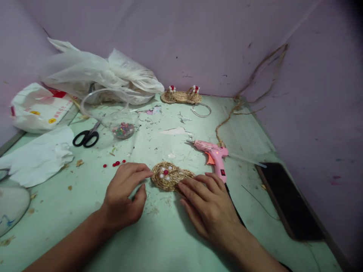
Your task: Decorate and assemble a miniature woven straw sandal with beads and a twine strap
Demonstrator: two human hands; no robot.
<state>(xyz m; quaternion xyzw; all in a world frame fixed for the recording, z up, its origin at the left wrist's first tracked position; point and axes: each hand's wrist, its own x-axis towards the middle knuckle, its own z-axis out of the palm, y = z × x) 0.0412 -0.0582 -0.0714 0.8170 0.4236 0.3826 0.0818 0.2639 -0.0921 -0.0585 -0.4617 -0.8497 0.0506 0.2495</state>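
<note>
A woven straw piece (172, 179), shaped like a small slipper, lies on the green table in front of me. Several white beads surround a red bead (166, 172) on its left end. The fingertips of my left hand (126, 194) are at the left edge of the piece, with thumb and index finger apart and nothing between them. My right hand (208, 202) rests with its fingers laid flat over the right end of the piece, which it partly hides. Loose red beads (117, 163) lie just beyond my left hand.
A pink glue gun (214, 153) and a dark phone (290, 202) lie to the right. Black-handled scissors (86, 138), a container of colored beads (123, 130) and plastic bags (102, 73) are at the left. Another straw piece (181, 97) stands by the wall, near twine (227, 119).
</note>
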